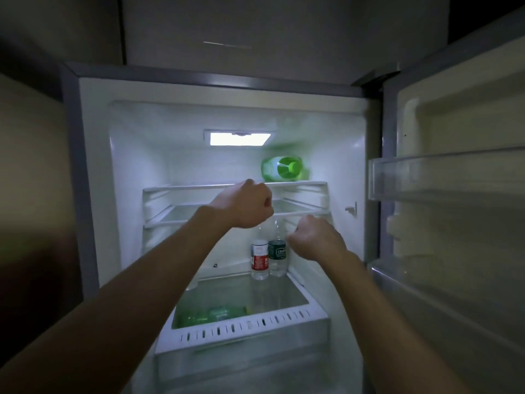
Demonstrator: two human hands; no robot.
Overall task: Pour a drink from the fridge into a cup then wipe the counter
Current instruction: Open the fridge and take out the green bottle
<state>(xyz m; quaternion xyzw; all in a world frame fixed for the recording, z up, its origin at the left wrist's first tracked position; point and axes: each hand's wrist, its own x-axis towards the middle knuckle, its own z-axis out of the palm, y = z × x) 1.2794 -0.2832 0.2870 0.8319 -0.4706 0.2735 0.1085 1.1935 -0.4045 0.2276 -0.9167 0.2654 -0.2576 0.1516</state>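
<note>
The fridge (93, 177) stands open and lit. A green bottle (284, 168) lies on its side on the top shelf, cap toward me. Two clear water bottles stand on the lower shelf, one with a red label (259, 258) and one with a dark green label (277, 253). My left hand (247, 204) is a curled fist in front of the middle shelf, just above the bottle tops, holding nothing I can see. My right hand (315, 240) is also curled, just right of the green-labelled bottle and not gripping it.
The fridge door (454, 166) hangs open on the right with clear door bins (426, 174). A white crisper drawer (244, 328) sits low in front, with green items under its glass cover. A dark wall is on the left.
</note>
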